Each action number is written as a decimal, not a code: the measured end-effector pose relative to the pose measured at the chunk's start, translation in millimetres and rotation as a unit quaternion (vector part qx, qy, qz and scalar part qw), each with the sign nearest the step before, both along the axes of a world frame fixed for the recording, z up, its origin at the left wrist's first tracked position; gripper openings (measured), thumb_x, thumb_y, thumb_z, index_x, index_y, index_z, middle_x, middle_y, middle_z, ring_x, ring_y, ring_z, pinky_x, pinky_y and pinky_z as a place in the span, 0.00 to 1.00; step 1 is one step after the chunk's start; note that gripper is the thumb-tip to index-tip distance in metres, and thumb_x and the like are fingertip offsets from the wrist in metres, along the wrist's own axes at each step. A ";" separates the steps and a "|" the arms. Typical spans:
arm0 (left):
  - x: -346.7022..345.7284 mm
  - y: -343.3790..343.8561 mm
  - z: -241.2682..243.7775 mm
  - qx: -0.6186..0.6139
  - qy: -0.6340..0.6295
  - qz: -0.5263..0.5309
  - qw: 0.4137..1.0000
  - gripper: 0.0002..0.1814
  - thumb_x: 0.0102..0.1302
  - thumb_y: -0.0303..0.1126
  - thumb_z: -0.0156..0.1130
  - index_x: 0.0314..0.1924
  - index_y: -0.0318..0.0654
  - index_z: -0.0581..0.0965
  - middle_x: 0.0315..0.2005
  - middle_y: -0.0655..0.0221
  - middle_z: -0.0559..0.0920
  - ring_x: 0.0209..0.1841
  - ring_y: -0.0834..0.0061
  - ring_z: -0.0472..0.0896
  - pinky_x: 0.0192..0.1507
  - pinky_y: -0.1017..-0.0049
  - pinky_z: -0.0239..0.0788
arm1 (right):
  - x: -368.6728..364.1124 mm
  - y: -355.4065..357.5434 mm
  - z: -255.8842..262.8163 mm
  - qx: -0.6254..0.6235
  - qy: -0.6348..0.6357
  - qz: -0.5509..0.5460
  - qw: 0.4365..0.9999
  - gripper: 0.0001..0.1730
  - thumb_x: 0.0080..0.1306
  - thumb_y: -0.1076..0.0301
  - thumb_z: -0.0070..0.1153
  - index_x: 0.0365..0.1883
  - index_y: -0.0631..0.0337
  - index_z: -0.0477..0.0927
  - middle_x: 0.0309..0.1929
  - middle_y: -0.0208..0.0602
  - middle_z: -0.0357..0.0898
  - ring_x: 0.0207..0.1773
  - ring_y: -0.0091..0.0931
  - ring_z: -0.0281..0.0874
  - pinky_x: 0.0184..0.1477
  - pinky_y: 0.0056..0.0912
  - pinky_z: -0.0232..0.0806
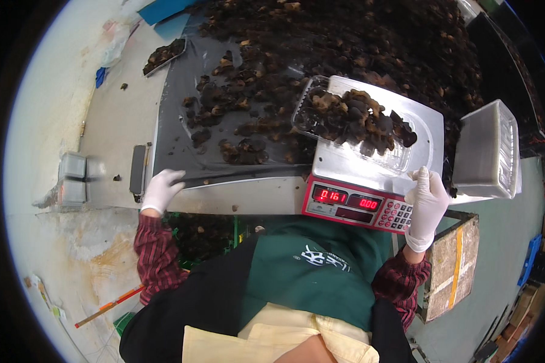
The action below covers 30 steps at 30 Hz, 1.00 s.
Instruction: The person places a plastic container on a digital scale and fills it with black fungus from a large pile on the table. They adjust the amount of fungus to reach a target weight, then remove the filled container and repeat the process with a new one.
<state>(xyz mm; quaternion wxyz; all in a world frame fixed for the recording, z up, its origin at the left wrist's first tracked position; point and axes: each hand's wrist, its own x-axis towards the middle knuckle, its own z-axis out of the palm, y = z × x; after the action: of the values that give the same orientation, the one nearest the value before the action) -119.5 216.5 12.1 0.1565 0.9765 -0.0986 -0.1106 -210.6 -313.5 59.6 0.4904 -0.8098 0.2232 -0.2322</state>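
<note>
My left hand [164, 189], in a white glove, is over the near table edge beside a dark grey block, its fingers apart and nothing in them. My right hand [427, 195], also gloved, hangs over the right side of a red digital scale [340, 218], near its keypad; its fingers are bent, and whether they pinch anything cannot be told. On the scale's steel plate [340, 168] lies an open clear plastic tray [299, 109] with dark brown wood-ear fungus [359, 115] heaped on it and spilling over its right part. The red display is lit.
Loose fungus [263, 90] covers much of the dark sheet [172, 149] behind. A stack of clear trays [477, 149] stands right of the scale. A filled tray [164, 56] lies at back left, the dark grey block [138, 170] near my left hand, and small clear boxes [72, 190] at far left.
</note>
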 end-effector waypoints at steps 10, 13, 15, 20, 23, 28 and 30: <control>35.2 -144.0 -44.6 -0.083 -0.071 -0.016 0.994 0.37 0.53 0.35 0.71 0.65 0.54 0.71 0.59 0.58 0.72 0.62 0.56 0.68 0.64 0.66 0.62 | -9.4 -3.3 -10.0 0.002 0.010 -0.008 1.000 0.14 0.73 0.66 0.54 0.31 0.68 0.81 0.13 0.25 0.65 0.16 0.13 0.60 0.21 0.19 0.52; 33.1 -150.5 -50.3 -0.081 -0.101 -0.004 0.992 0.39 0.50 0.33 0.73 0.65 0.55 0.72 0.58 0.60 0.73 0.61 0.58 0.69 0.64 0.67 0.62 | -10.4 -5.6 -11.2 -0.004 0.012 -0.013 1.000 0.14 0.73 0.66 0.54 0.31 0.68 0.81 0.13 0.24 0.65 0.16 0.13 0.59 0.21 0.19 0.52; 38.3 -140.7 -60.0 -0.099 -0.074 -0.017 0.992 0.39 0.49 0.31 0.73 0.64 0.53 0.72 0.57 0.61 0.74 0.60 0.59 0.69 0.64 0.67 0.62 | -9.4 -5.8 -12.1 -0.005 0.013 -0.010 1.000 0.14 0.73 0.65 0.54 0.31 0.68 0.81 0.13 0.24 0.65 0.16 0.13 0.59 0.21 0.19 0.52; 40.2 -139.8 -58.7 -0.144 -0.067 -0.007 0.987 0.31 0.52 0.27 0.70 0.59 0.51 0.76 0.51 0.65 0.77 0.56 0.61 0.71 0.60 0.68 0.66 | -7.2 -5.5 -18.2 0.000 0.022 0.002 1.000 0.15 0.72 0.65 0.55 0.31 0.68 0.81 0.13 0.25 0.65 0.16 0.13 0.59 0.22 0.20 0.52; 34.8 -144.1 -60.2 -0.156 -0.102 -0.006 0.983 0.23 0.53 0.25 0.67 0.52 0.45 0.79 0.46 0.65 0.78 0.53 0.61 0.73 0.57 0.67 0.67 | -9.1 -5.7 -16.9 -0.008 0.023 0.013 1.000 0.14 0.75 0.66 0.51 0.32 0.67 0.79 0.16 0.21 0.65 0.17 0.11 0.56 0.22 0.18 0.49; 20.5 -135.1 -77.6 -0.211 -0.186 0.022 0.959 0.10 0.53 0.22 0.64 0.38 0.39 0.82 0.38 0.64 0.81 0.46 0.62 0.78 0.50 0.68 0.70 | -9.9 -9.5 -16.4 0.001 0.014 -0.004 1.000 0.14 0.74 0.66 0.53 0.32 0.67 0.80 0.15 0.23 0.66 0.17 0.12 0.60 0.22 0.18 0.52; 22.8 -134.3 -69.6 -0.278 -0.164 0.071 0.944 0.10 0.53 0.22 0.65 0.37 0.37 0.83 0.38 0.64 0.83 0.46 0.67 0.81 0.52 0.72 0.70 | -10.9 -12.5 -17.4 -0.007 0.014 0.005 1.000 0.15 0.74 0.65 0.52 0.32 0.67 0.79 0.16 0.22 0.66 0.17 0.11 0.60 0.22 0.17 0.51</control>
<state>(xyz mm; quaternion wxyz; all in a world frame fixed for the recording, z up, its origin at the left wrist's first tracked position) -96.7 82.2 -57.5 0.4113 0.9031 -0.0798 0.0945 -221.5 -325.9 42.2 0.4832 -0.8173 0.2242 -0.2196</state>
